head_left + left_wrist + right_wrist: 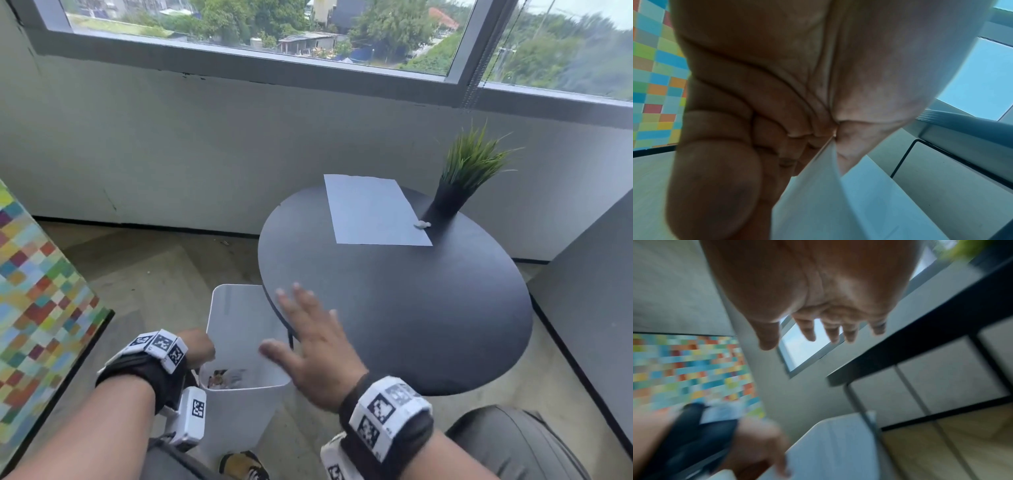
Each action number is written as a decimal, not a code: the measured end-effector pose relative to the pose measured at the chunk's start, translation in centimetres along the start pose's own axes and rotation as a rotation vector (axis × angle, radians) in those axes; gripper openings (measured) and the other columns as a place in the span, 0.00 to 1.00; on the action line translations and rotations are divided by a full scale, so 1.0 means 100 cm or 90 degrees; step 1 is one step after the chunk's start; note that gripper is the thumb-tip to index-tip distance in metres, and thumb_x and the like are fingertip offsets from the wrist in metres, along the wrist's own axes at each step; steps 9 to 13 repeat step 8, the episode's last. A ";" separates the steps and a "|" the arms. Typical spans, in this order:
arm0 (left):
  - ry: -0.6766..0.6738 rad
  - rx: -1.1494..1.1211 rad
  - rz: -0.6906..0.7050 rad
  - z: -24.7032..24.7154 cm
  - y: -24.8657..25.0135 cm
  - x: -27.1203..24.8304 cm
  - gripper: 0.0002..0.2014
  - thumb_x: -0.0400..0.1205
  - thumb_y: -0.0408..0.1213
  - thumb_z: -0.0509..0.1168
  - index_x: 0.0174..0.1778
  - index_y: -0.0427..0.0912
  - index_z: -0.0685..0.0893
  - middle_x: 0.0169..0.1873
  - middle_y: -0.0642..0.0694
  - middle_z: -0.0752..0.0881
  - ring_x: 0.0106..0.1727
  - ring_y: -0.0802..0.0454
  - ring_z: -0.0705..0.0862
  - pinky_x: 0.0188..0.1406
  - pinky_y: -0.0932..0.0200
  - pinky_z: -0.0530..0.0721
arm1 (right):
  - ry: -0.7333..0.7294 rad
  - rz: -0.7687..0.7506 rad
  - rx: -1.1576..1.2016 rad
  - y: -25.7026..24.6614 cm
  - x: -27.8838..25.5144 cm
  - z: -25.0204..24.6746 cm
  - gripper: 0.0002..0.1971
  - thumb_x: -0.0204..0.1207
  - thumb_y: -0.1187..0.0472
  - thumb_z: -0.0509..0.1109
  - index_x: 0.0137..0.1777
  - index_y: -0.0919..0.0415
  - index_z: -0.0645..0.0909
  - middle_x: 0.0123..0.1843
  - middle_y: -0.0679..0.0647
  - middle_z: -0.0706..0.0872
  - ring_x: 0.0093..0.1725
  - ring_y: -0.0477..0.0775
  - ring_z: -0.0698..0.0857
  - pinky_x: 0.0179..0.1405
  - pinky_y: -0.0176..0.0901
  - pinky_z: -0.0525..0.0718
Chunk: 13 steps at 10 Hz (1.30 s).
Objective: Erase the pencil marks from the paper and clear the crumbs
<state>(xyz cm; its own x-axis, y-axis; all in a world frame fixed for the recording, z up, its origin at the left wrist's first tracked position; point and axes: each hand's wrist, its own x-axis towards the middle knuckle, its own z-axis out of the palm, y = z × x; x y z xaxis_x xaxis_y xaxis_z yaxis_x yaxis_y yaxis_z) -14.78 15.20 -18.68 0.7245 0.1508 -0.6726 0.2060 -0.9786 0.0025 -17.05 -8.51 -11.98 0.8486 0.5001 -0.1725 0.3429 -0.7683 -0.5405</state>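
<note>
A white sheet of paper [375, 210] lies at the far side of the round black table [411, 308], and a small white eraser [423, 224] rests at its right edge. My left hand [198, 347] grips the near left rim of a white waste bin [239, 346], fingers curled over the wall [818, 186]. The bin sits beside and partly under the table's left edge. My right hand [308, 335] hovers flat with spread fingers [807, 331] over the table's near left edge, above the bin, holding nothing. It is blurred by motion.
A potted green grass plant [462, 178] stands on the table behind the paper's right corner. A colourful checkered panel [37, 291] is at the left, a grey wall panel [589, 308] at the right. Some rubbish [222, 377] lies inside the bin.
</note>
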 end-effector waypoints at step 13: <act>0.023 -0.184 -0.112 0.033 -0.059 0.082 0.19 0.84 0.37 0.60 0.72 0.42 0.77 0.66 0.43 0.83 0.65 0.48 0.82 0.49 0.67 0.74 | 0.089 0.284 0.117 0.230 -0.086 -0.180 0.27 0.54 0.24 0.73 0.50 0.36 0.87 0.42 0.52 0.92 0.41 0.54 0.92 0.42 0.41 0.89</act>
